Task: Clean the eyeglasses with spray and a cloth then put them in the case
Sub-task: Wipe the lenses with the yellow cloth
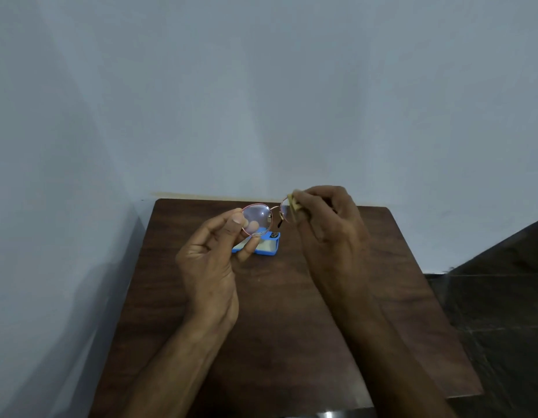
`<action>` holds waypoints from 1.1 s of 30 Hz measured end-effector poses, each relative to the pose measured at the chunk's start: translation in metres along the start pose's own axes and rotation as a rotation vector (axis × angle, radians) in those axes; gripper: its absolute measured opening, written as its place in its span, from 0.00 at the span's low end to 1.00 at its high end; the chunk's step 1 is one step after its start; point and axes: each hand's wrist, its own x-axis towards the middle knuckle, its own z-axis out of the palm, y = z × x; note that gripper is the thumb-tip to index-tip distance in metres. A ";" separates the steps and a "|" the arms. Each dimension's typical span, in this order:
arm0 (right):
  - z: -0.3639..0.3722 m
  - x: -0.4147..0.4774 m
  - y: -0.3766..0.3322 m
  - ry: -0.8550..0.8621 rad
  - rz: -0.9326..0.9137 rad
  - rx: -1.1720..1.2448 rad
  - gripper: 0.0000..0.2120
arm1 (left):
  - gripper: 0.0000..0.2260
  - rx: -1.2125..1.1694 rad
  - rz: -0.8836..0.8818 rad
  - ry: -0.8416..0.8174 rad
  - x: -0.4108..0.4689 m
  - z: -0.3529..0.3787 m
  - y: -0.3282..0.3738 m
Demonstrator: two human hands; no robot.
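Head view, single frame. Surface: dark brown wood-grain table (291,327), its top matte and its far corners rounded. A blue phone (269,247) lies flat on the table's far half and serves as the reference here. Behind the phone the table's far edge meets a plain pale blue-grey wall (261,101), with a thin yellowish strip along the join. To the left of the phone a second pale wall closes in beside the table. To the right of the phone, past the table edge, is a dark tiled floor (503,312). Light is dim and even. The eyeglasses (257,220) have a thin reddish wire frame and round lenses; they are held in the air directly above the phone, clear of the table, and the phone's blue shows through the lower edge of one lens. The left hand (213,260) is left of the phone and pinches the rim of the nearer lens, thumb in front and a fingertip seen through the glass. The right hand (328,224) is right of the phone, with its fingers curled on a small yellowish cloth (294,203) that is pressed against the other lens. That lens is mostly hidden by the cloth and fingers. The hands are apart, one at each end of the frame, and both forearms reach in from the near edge.
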 end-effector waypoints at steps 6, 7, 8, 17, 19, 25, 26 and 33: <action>-0.007 -0.014 -0.010 -0.045 -0.054 -0.010 0.06 | 0.04 -0.007 0.013 -0.002 -0.001 0.002 0.003; -0.009 -0.010 -0.006 -0.028 -0.024 -0.018 0.06 | 0.04 -0.006 0.009 -0.009 -0.002 0.001 0.003; -0.009 -0.005 -0.002 -0.014 0.000 -0.032 0.06 | 0.04 -0.008 0.006 -0.016 -0.003 0.002 0.003; -0.014 -0.003 -0.010 -0.045 -0.056 -0.058 0.07 | 0.08 0.003 0.010 -0.024 -0.008 0.007 -0.001; -0.015 0.005 -0.007 -0.021 -0.018 -0.063 0.07 | 0.09 0.002 0.006 -0.023 -0.011 0.010 -0.005; -0.022 -0.014 -0.025 -0.100 -0.154 0.054 0.10 | 0.05 -0.001 0.015 -0.010 -0.017 0.027 -0.009; -0.024 -0.018 -0.025 -0.108 -0.162 0.070 0.10 | 0.04 -0.003 0.011 0.000 -0.018 0.030 -0.009; -0.042 0.013 0.002 -0.055 -0.130 -0.008 0.08 | 0.04 0.015 -0.006 0.033 -0.035 0.061 -0.021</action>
